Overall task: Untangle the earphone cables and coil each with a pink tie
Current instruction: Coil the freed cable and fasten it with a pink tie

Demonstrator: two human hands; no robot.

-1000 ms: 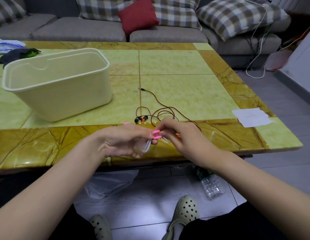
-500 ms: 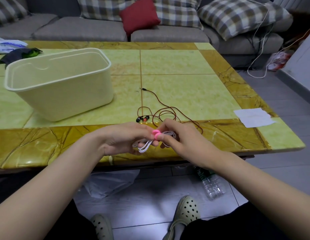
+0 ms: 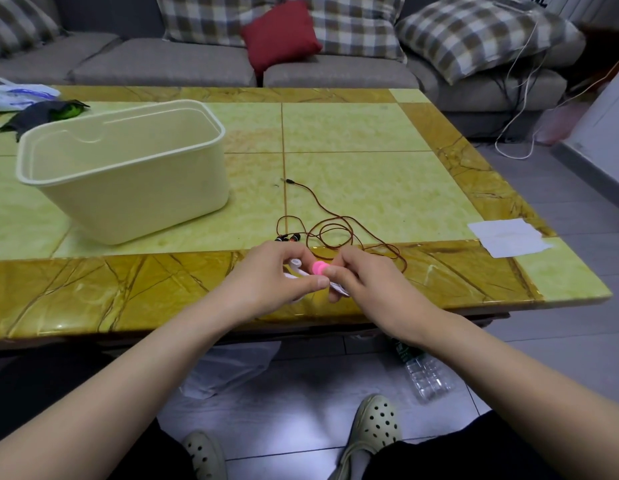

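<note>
Far left: dark cloth (image 3: 41, 114) at the far edge of the counter (image 3: 370, 188). Cream tub (image 3: 128, 174): open-topped, standing on the counter, well apart from the work. Left hand (image 3: 266, 275): fingers and thumb curled, pinching the left end of the white earphone bundle (image 3: 297, 265), one earbud showing above the thumb. Pink tie (image 3: 318, 268): wrapped round the bundle's middle, between the two hands. Bundle axis: left to right, dipping slightly toward the right, held over the counter's near border. Right hand (image 3: 366, 282): fingers curled, pinching the bundle's right end just beside the tie. Brown earphone cable (image 3: 332, 230): untied, in loose loops on the counter just beyond both hands; earbuds nearer the left hand, loops and trailing run nearer the right, plug (image 3: 288, 180) out toward mid-counter. Judgement: white set nearly finished; brown set next, a short forward reach for either hand. Right: paper slip (image 3: 508, 237) at the counter's corner. Room: grey sofa (image 3: 162, 60), red cushion (image 3: 280, 32), plaid cushions; tiled floor (image 3: 560, 202), plastic bottle (image 3: 427, 377) below.
</note>
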